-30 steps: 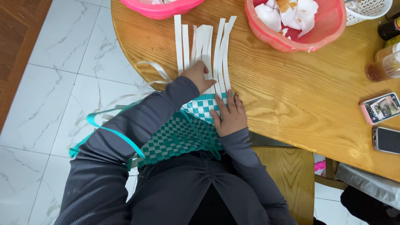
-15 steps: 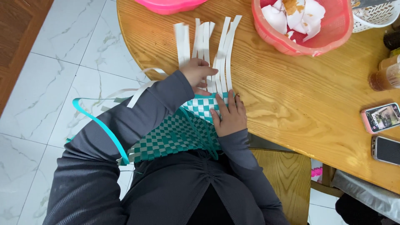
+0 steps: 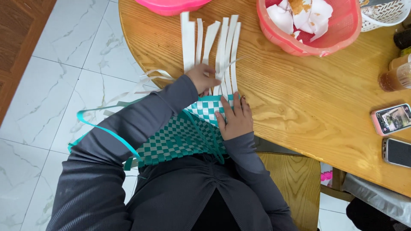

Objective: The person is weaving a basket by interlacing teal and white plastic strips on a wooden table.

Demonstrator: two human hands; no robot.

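Note:
A teal-and-white checkered woven mat [image 3: 180, 139] lies over my lap and the edge of the round wooden table [image 3: 299, 98]. Several loose white strips [image 3: 209, 40] run from its woven edge out across the table. My left hand [image 3: 203, 79] rests on these strips just past the weave, fingers curled around one or two of them. My right hand [image 3: 235, 117] lies flat on the mat's right corner, pressing it to the table. A loose teal strip [image 3: 105, 128] loops out to the left over the floor.
A red plastic basket [image 3: 312, 23] with crumpled white paper stands at the back. A pink bowl [image 3: 171, 5] is at the top edge. Two phones [image 3: 391, 119] lie at the right, near brown bottles [image 3: 396, 77]. A wooden stool [image 3: 291, 184] is under me, over a marble tile floor.
My left hand has shifted slightly along the white strips, which fan differently. My right hand stays flat on the mat corner.

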